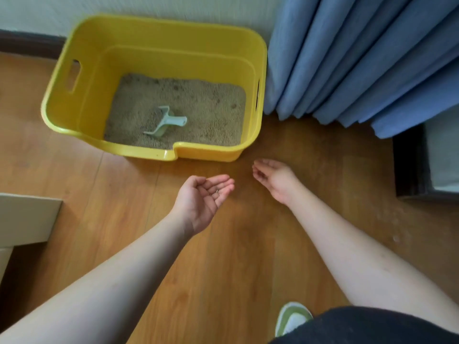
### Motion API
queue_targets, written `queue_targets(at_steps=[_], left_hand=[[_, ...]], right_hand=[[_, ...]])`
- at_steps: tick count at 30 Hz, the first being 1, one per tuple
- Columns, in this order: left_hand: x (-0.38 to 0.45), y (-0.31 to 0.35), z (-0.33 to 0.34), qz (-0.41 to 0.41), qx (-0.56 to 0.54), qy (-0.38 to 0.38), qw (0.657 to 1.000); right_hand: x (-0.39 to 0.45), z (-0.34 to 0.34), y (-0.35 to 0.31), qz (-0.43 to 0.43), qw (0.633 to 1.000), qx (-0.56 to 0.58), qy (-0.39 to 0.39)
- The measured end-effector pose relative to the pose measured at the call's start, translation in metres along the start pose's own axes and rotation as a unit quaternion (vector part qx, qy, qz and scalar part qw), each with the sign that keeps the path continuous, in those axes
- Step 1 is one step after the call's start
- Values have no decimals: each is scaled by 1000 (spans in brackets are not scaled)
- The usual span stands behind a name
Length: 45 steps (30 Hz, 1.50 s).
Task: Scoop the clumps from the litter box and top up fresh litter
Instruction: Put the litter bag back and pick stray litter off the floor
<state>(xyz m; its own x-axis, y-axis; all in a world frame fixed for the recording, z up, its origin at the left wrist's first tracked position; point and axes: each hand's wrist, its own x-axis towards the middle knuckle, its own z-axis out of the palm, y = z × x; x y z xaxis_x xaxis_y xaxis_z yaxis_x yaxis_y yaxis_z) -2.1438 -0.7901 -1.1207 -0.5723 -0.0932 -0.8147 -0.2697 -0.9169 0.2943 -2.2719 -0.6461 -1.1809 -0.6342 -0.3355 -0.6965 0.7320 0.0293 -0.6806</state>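
Both your left hand (203, 194) and right hand (272, 178) hover spread, palms up, holding nothing. Scooping hasn't begun: reach for the pale green plastic scoop (165, 121) lying on the litter in the yellow plastic litter box (82, 78).

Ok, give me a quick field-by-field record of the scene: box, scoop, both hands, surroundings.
litter box: yellow litter box on the wooden floor, against the wall
litter: tan litter covers the bottom, a few darker spots near the far side
scoop: pale scoop lying in the litter, no hand on it
left hand: left hand palm up over the floor, a few tiny specks on the fingers
right hand: right hand loosely cupped, holding nothing visible
surroundings: blue curtain right of the box
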Motion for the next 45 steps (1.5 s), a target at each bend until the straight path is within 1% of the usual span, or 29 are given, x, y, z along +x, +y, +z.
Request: queue_targets(at_steps=[2,4,6,9,13,18,23,26,29,33,36,38,41,45], left_hand=[[-13,-9,1,-14,-11,3,1000],[-31,-13,9,-16,-20,3,1000],[-50,-11,20,-3,-37,18,999],[-89,0,44,17,-85,18,996],[-167,18,73,21,-65,19,997],[-281,32,116,12,-59,17,998],[-388,53,176,0,-77,-11,997],[-452,75,208,10,-102,-32,994],[-517,101,227,26,-123,-48,991],[-604,132,232,47,-118,-73,989],[-668,150,225,57,-113,-87,988],[-709,162,218,66,-114,-97,987],[-762,176,206,83,-111,-109,984],[-803,178,191,82,-114,-107,984]], right_hand=[[-28,-10,-4,28,994,106,-13],[-58,-14,-12,36,987,158,-21],[-91,-12,-24,37,985,167,-25],[-143,-6,-52,40,982,185,-25],[-225,7,-92,43,979,198,-24],[-340,35,-150,40,974,217,-40],[-444,68,-213,25,968,246,-51],[-500,92,-248,10,962,266,-54],[-554,124,-276,-2,960,280,-30],[-620,170,-306,-4,949,315,12],[-672,205,-320,-5,934,357,32],[-708,229,-325,-8,929,369,33],[-759,261,-328,-33,935,352,22],[-806,282,-325,-49,932,359,-1]])
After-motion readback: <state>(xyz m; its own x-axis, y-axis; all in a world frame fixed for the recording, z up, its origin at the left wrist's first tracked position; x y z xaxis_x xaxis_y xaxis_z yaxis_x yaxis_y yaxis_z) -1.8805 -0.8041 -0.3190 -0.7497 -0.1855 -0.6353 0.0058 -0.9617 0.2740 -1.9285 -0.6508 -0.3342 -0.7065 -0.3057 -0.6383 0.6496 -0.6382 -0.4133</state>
